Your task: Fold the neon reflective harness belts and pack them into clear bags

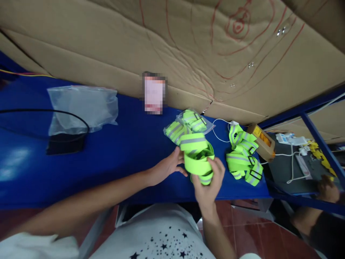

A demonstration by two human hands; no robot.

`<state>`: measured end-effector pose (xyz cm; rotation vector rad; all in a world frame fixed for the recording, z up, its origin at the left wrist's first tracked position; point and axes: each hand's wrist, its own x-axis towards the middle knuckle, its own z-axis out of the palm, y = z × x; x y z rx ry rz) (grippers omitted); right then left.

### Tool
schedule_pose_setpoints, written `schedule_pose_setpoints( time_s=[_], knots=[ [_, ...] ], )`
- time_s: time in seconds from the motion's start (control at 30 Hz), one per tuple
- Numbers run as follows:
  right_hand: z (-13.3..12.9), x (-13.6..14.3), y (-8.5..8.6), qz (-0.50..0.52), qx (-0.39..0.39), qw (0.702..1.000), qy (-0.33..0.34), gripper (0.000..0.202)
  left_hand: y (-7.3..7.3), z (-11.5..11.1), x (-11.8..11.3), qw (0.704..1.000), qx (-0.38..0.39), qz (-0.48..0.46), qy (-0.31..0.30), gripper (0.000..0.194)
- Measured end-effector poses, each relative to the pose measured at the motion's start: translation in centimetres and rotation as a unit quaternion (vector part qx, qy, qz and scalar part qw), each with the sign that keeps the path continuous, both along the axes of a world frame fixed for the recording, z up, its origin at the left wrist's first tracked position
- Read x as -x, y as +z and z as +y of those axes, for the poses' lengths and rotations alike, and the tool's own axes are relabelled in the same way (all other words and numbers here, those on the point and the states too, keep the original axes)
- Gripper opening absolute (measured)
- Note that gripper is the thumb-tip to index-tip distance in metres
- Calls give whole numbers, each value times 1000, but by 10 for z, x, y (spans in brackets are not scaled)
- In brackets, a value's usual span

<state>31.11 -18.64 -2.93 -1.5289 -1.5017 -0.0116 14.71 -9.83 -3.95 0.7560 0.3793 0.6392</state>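
My right hand (210, 183) is closed on a bundle of neon-yellow reflective strap (198, 163), looped in wide coils with a grey stripe. From the left, my left hand (169, 168) comes up to the coils with thumb and fingers apart; whether its thumb tip touches the strap I cannot tell. Just behind the bundle lies a clear plastic bag (185, 124) with more folded yellow straps inside. Loose reflective straps with black buckles (244, 158) are piled to the right of my right hand.
Clear plastic bags (83, 108) lie at the left on the blue table (121, 172), partly over a dark flat object (64, 144). A cardboard wall (107, 46) closes off the back. A brown box (261, 142) stands right; beyond a blue frame shows another person's hand (327, 189).
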Motion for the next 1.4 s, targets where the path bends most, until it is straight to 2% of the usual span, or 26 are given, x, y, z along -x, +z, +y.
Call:
schedule_pose_setpoints(
  time_s=[0.07,0.17,0.27,0.37,0.47,0.57,0.6,0.7,0.77,0.83,0.93,1.0,1.07,1.13,1.23,1.33,1.4],
  knots=[
    [-9,14,-15,-68,0,997,21,43,-4,-2,-1,996,72,-42,-33,70],
    [-16,26,-33,-164,35,985,46,41,-10,-3,0,989,109,-86,-50,65],
    [-19,32,-42,-236,82,965,74,51,-13,-3,2,992,107,-51,-43,55],
    [-21,32,-40,-265,121,949,117,57,-11,-1,2,994,107,16,-21,55],
    [-21,21,-33,-231,137,947,175,54,-9,3,0,993,100,47,36,50],
    [-19,0,-24,-119,79,969,200,47,-9,8,0,991,100,47,81,48],
    [-18,-8,-21,-75,49,979,181,44,-9,10,1,989,103,47,91,49],
    [-7,-27,-15,17,-6,998,67,40,-9,15,4,987,121,53,88,49],
    [2,-35,-11,27,10,999,26,47,-7,18,6,989,127,48,63,45],
    [11,-37,-7,13,43,999,24,51,-5,19,7,991,122,31,37,42],
    [18,-32,-2,0,58,997,57,27,-4,19,8,993,116,14,31,38],
    [18,-26,-1,6,76,992,101,17,-5,19,8,991,124,16,51,38],
    [16,-20,-2,10,112,984,135,20,-6,20,9,987,135,26,82,42],
    [13,-14,-2,5,147,979,142,34,-7,22,9,983,148,27,107,42],
    [9,-7,-2,6,183,971,153,52,-4,24,7,981,166,6,101,38],
    [3,2,1,30,186,961,203,40,-1,23,3,982,167,24,87,41],
    [-3,11,2,13,141,961,237,29,1,21,1,982,157,65,85,42]
  ],
)
